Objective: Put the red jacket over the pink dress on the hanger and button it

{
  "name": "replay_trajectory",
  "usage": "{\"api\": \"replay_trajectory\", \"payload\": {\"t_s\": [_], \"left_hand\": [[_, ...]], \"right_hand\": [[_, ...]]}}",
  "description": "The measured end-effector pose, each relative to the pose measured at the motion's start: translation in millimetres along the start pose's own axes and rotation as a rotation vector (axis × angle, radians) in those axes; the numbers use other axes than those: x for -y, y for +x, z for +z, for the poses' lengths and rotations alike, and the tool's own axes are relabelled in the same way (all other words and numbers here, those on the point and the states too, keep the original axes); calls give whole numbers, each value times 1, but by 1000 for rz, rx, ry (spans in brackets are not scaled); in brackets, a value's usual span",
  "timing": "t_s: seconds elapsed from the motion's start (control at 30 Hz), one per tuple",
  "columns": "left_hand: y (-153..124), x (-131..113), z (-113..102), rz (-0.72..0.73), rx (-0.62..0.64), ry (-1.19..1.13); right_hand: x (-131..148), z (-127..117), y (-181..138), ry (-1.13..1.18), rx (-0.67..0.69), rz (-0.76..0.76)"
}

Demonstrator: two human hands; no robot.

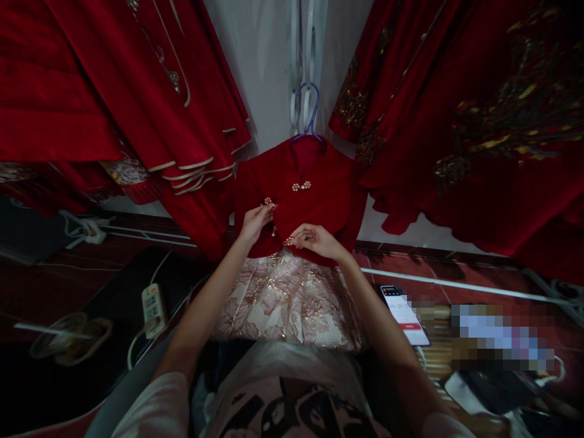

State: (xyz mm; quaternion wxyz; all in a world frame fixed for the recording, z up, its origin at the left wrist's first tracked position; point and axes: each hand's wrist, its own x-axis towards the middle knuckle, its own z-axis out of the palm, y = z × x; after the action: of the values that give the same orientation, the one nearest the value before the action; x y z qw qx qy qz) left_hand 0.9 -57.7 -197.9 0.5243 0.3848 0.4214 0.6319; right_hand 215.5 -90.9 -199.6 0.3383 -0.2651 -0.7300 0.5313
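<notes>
A red short jacket [314,210] hangs in front of me on a purple hanger [314,109], above a pale gold brocade skirt [283,298]. Pinched fingers of my left hand [258,224] hold a flower-shaped beaded button [268,201] at the jacket's left side. Near the bottom hem, my right hand [317,240] is closed on another beaded button [288,241]. A small beaded pendant [274,231] dangles between the two hands. Higher on the chest sits a pair of pearly flower fastenings [301,186]. The fingertips partly cover both held buttons.
Red embroidered garments [182,121] hang at left, with more red garments [493,152] at right. A power strip [154,310] and a plastic cup with a straw [73,337] are at lower left. At right, a lit phone [405,315] lies by a slatted wooden surface [440,331].
</notes>
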Motion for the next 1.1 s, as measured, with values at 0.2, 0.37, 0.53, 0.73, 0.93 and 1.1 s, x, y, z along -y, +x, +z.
{"api": "replay_trajectory", "payload": {"t_s": [0.2, 0.37, 0.53, 0.73, 0.93, 1.1], "left_hand": [[9, 3, 8, 88, -116, 295], [8, -22, 21, 458, -214, 784], [14, -50, 57, 890, 58, 1187], [27, -58, 83, 929, 296, 1377], [30, -58, 81, 863, 299, 1136], [25, -61, 81, 790, 366, 1043]], "right_hand": [[5, -1, -1, -9, 1, 9], [15, -15, -10, -17, 100, 66], [22, -28, -20, -10, 234, 110], [26, -35, -26, -16, 232, 122], [29, -39, -28, -24, 222, 110], [28, -41, -27, -25, 209, 120]]}}
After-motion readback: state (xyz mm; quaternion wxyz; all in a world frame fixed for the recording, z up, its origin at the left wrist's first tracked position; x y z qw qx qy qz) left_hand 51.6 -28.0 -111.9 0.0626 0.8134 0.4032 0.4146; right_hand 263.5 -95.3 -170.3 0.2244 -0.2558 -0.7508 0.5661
